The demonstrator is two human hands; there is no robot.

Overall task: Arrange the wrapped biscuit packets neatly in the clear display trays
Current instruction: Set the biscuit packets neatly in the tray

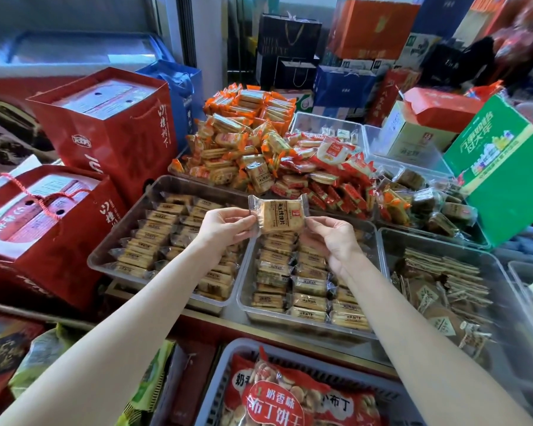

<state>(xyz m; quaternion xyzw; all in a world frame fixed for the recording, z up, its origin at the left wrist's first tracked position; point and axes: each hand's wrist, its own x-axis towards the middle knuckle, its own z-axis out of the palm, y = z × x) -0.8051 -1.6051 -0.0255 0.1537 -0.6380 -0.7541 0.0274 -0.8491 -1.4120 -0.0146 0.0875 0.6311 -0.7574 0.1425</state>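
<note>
A wrapped biscuit packet (280, 216), clear film over a tan biscuit with dark print, is held up flat between both hands above the trays. My left hand (225, 226) pinches its left end. My right hand (333, 235) pinches its right lower corner. Below stand two clear display trays: the left tray (126, 222) and the middle tray (245, 290), each filled with rows of the same brown packets lying on edge. The hands and forearms hide part of both trays.
A third clear tray (493, 269) at right holds flat brown packets. Behind lie heaps of orange (243, 139) and red (326, 176) packets. Red gift bags (105, 124) stand left, a green box (505, 167) right, and a grey basket (228, 364) with a snack bag sits near me.
</note>
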